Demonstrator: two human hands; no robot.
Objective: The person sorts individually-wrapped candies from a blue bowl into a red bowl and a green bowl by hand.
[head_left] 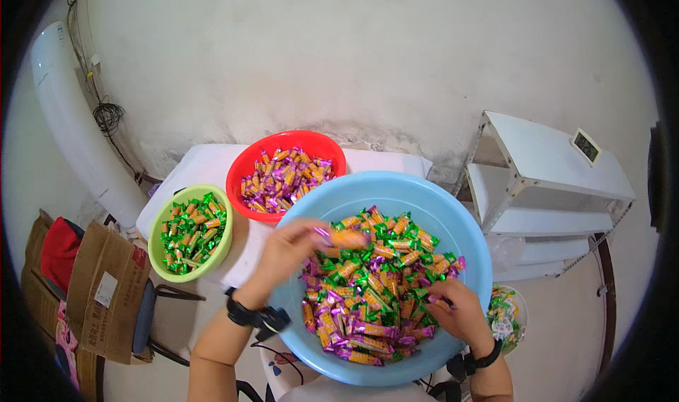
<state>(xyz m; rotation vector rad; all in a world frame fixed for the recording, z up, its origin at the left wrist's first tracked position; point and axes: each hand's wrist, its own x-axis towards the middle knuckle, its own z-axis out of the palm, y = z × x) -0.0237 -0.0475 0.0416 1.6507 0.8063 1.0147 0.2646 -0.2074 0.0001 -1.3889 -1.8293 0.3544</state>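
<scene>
A: Entry one, position?
B: Wrapped stick [348,240], one, orange with a purple end, blurred; above the blue basin [460,232], at the fingertips of the left hand [291,246]; long axis roughly crosswise, left to right
A: Bearings?
B: Left hand nearer, with the stick on its right; right hand [460,316] well apart, farther right and closer to the body; red basin [322,146] ahead and to the left of the stick; light green basin [155,243] farther left, beyond the left hand
A: State of hands?
B: Left, thumb and fingers pinched on that stick; right, fingers bent and narrow at a purple-ended piece [440,303] in the right part of the blue basin, gripped or merely touched, cannot tell
A: Counts?
B: Hands, two; black wristbands [244,313], two, one per wrist; basins, three: blue with mixed sticks [375,296], purple-ended and green-ended, red with purple-ended sticks [286,179], light green with green-ended sticks [191,236]; sticks overlap, too many to count
A: Remainder?
B: Pale bowl [524,310], one, lower right, partly hidden; white-covered table [385,163], one; white shelf unit [559,154], one, bearing one small display [586,147]; opened brown carton [113,289], one, at left
</scene>
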